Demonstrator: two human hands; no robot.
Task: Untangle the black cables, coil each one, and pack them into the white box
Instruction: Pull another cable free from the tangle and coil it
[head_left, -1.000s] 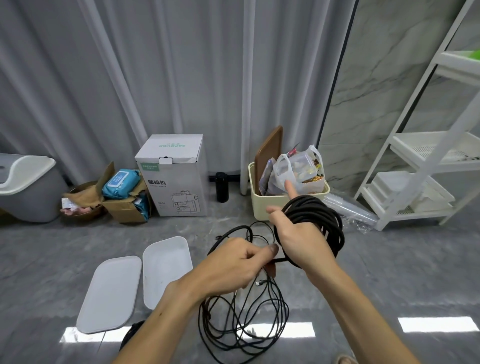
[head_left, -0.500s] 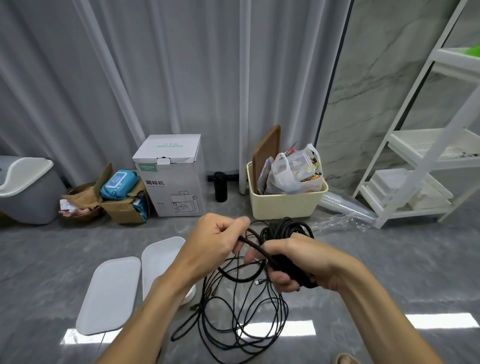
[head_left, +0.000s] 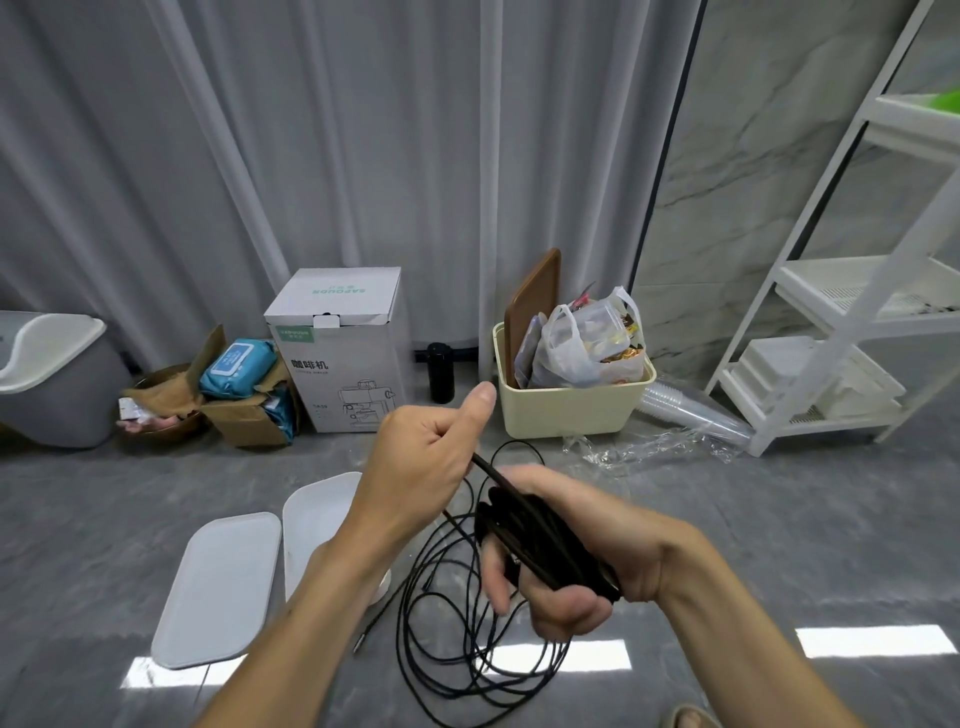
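Note:
My right hand (head_left: 582, 561) grips a coiled bundle of black cable (head_left: 540, 545) in mid-air, fingers curled round it. My left hand (head_left: 426, 457) pinches the free end of that cable (head_left: 485, 467) just above the bundle, thumb raised. Below both hands, loose black cables (head_left: 467, 649) lie in tangled loops on the grey floor. The open white box (head_left: 317, 514) sits on the floor to the left, partly hidden by my left forearm. Its white lid (head_left: 218, 587) lies flat beside it.
A cream bin (head_left: 566, 410) with bags stands behind the cables. A white carton (head_left: 337, 358), a cardboard box with wipes (head_left: 244, 395), a black bottle (head_left: 441, 371) and a grey bin (head_left: 52, 374) line the curtain. A white shelf rack (head_left: 841, 322) stands right, clear cups (head_left: 691, 415) beside it.
My right hand has dropped and turned, closing round the coil that was looped over it. My left hand has risen from below the coil, drawing the cable's end up above the bundle.

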